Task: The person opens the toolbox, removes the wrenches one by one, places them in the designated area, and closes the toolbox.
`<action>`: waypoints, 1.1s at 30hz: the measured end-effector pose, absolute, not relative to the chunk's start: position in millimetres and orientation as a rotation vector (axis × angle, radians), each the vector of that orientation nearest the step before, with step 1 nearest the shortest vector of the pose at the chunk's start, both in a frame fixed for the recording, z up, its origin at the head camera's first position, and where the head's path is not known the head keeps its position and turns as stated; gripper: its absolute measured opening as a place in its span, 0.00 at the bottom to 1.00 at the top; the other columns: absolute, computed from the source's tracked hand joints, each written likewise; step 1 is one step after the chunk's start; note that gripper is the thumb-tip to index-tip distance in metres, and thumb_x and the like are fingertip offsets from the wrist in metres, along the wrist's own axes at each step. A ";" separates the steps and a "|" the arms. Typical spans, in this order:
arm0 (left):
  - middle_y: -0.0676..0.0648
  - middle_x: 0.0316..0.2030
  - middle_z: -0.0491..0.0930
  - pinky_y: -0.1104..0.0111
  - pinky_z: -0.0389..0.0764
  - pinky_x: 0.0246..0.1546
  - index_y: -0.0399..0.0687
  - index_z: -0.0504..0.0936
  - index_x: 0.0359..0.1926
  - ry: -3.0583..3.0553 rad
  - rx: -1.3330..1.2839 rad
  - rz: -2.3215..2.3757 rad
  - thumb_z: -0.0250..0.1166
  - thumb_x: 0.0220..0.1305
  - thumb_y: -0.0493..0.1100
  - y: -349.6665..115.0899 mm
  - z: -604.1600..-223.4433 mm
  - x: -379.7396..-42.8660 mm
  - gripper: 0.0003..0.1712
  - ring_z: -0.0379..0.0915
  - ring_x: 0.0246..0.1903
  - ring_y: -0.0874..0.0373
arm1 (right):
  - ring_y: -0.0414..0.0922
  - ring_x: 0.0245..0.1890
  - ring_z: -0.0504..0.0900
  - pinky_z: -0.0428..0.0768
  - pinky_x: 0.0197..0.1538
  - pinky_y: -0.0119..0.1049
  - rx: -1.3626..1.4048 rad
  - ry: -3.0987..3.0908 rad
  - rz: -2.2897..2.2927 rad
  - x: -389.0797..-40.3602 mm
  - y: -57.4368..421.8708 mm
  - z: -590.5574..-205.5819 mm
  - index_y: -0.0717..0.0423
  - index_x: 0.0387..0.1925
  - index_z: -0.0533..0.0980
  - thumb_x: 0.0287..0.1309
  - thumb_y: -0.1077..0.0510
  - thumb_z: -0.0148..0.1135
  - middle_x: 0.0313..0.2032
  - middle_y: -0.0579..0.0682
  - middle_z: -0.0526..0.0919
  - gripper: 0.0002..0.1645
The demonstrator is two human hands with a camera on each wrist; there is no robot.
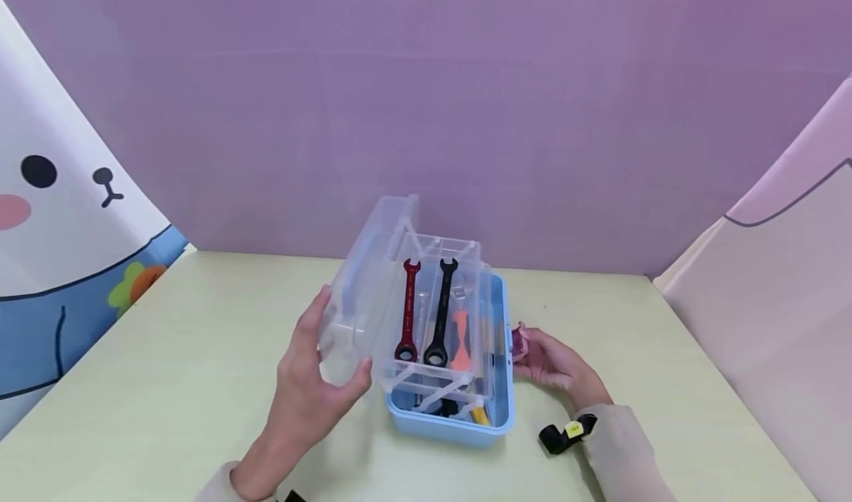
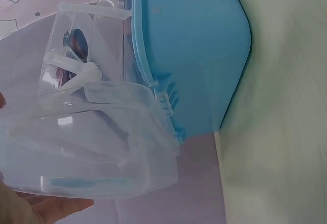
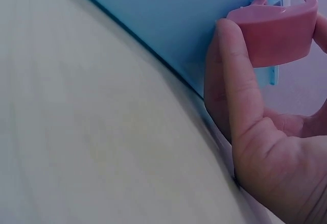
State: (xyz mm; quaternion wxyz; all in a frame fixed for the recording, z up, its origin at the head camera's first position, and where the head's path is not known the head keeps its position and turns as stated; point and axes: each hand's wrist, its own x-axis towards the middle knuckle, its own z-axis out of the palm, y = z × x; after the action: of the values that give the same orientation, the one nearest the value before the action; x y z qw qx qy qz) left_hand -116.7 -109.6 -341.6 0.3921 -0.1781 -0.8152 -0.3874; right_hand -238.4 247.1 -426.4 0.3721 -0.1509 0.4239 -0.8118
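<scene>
Lid (image 1: 364, 287) tilts up L of box (image 1: 446, 431), long axis near-to-far; L hand (image 1: 308, 384), nearer it, spread loosely w/ fingers at its outer side. R hand (image 1: 554, 363) pinches latch (image 3: 278, 38), box's R side.

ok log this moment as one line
left hand: touches clear lid; right hand: holds pink latch; blue toolbox: open; tray: red wrench, black wrench

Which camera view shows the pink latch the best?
The right wrist view: the pink latch appears large there, its broad face visible. The head view shows it only small, in the right hand; the left wrist view does not show it.
</scene>
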 end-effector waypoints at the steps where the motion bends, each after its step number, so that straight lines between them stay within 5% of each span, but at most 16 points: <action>1: 0.35 0.61 0.69 0.49 0.86 0.29 0.42 0.58 0.70 -2.078 -0.435 -0.995 0.72 0.40 0.35 -110.8 -341.7 -115.9 0.54 0.76 0.45 0.41 | 0.40 0.38 0.81 0.83 0.54 0.38 -0.379 1.089 -2.082 -238.5 246.6 -426.1 0.52 0.40 0.76 0.73 0.60 0.33 0.39 0.48 0.82 0.21; 16: 0.37 0.65 0.61 0.46 0.86 0.33 0.45 0.55 0.71 -2.224 -0.190 -1.238 0.66 0.48 0.31 -129.2 -346.2 -110.1 0.49 0.70 0.51 0.40 | 0.38 0.38 0.80 0.83 0.54 0.37 -0.369 1.109 -2.056 -240.8 249.0 -423.0 0.52 0.42 0.75 0.73 0.59 0.33 0.39 0.47 0.81 0.20; 21: 0.38 0.71 0.53 0.48 0.86 0.32 0.42 0.58 0.70 -2.205 -0.239 -1.184 0.65 0.47 0.32 -134.2 -348.5 -113.3 0.46 0.66 0.57 0.41 | 0.40 0.39 0.81 0.82 0.56 0.39 -0.373 1.127 -2.064 -240.3 250.7 -421.6 0.51 0.42 0.75 0.74 0.59 0.33 0.40 0.47 0.81 0.20; 29: 0.36 0.69 0.55 0.62 0.88 0.30 0.42 0.60 0.69 -2.172 -0.381 -1.114 0.66 0.46 0.31 -140.3 -347.0 -116.3 0.45 0.69 0.53 0.45 | 0.42 0.41 0.82 0.82 0.57 0.40 -0.387 1.110 -2.076 -240.2 252.4 -422.5 0.52 0.42 0.75 0.74 0.59 0.34 0.42 0.48 0.81 0.19; 33: 0.34 0.68 0.55 0.62 0.88 0.29 0.42 0.61 0.68 -2.186 -0.452 -1.098 0.67 0.46 0.31 -145.2 -345.6 -116.8 0.45 0.67 0.54 0.49 | 0.42 0.43 0.83 0.81 0.57 0.40 -0.400 1.110 -2.075 -240.3 254.0 -423.3 0.53 0.44 0.75 0.74 0.59 0.33 0.43 0.49 0.81 0.19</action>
State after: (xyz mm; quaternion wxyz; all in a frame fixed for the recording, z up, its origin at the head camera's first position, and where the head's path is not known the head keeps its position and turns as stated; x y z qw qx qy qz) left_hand -116.8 -145.2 -345.6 0.3212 -0.1721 -0.8321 -0.4180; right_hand -240.3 254.0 -423.3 0.3686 -0.1557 0.4322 -0.8081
